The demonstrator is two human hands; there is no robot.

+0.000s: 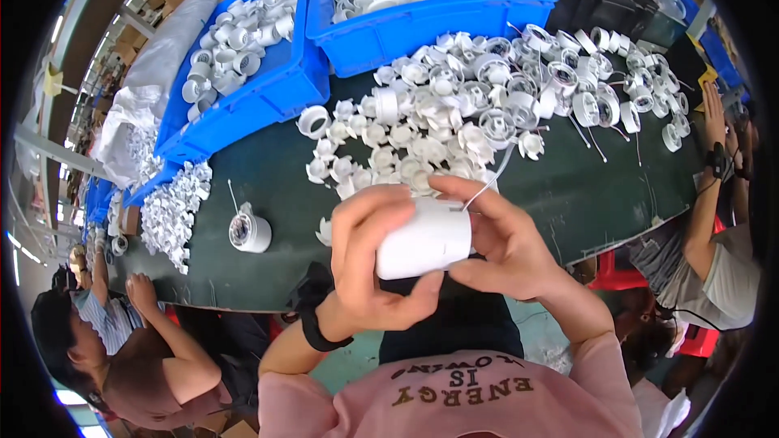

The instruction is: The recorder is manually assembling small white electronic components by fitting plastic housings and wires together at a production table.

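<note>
Both hands hold a smooth white plastic cylinder (423,239) in front of my chest, tilted on its side. My left hand (361,255) wraps round its left end, fingers over the top and thumb along the lower side. My right hand (515,247) grips the right end, with the thumb below and the index finger above. A thin white wire (491,182) leaves the cylinder near its upper right edge, passing by my right fingers. The cylinder's right end is hidden by that hand. Just beyond lie piled white petal-shaped plastic parts (414,146).
Blue bins (438,23) of white rings stand at the back. Wired round parts (608,105) spread over the right of the dark green table (268,154). One wired part (250,231) stands alone at left, near small white pieces (174,215). Co-workers sit on both sides.
</note>
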